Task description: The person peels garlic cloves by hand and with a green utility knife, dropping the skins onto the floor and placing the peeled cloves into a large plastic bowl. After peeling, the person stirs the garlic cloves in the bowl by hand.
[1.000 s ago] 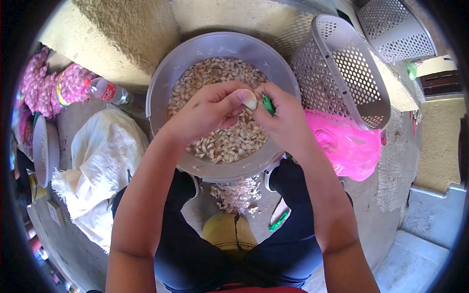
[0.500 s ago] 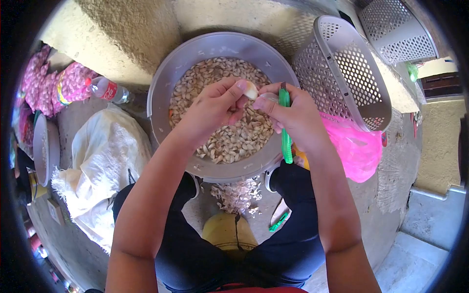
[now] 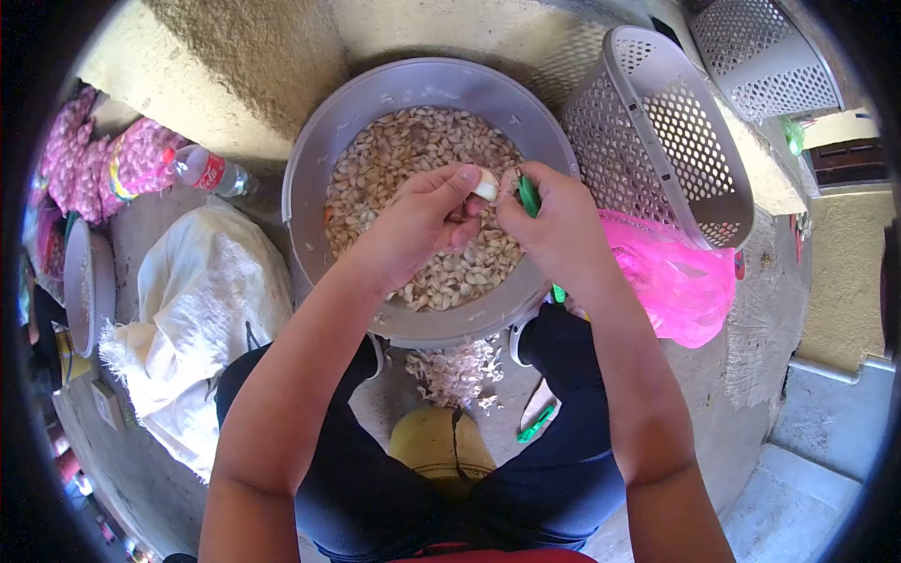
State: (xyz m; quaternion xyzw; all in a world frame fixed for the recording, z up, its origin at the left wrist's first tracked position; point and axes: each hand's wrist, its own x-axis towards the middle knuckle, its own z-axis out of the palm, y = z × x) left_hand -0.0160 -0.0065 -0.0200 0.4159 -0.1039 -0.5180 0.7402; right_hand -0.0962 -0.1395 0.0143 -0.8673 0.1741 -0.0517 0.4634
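Turned since the earlier frame, where it stood nearly vertical, the green knife (image 3: 528, 196) slants from upper left to lower right, partly hidden by the right hand (image 3: 556, 220), whose grip is closed on it. Left hand (image 3: 418, 220) pinches the pale clove (image 3: 486, 185) in a narrow grip of thumb and fingers, its long axis sloping steeply down rightward, above the loose cloves (image 3: 404, 145) in the grey tub (image 3: 422, 80)

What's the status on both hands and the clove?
Left hand: fingers pinching pale clove. Right hand: gripping green-handled tool, close beside clove. Both above round tub; nothing visibly between hands.
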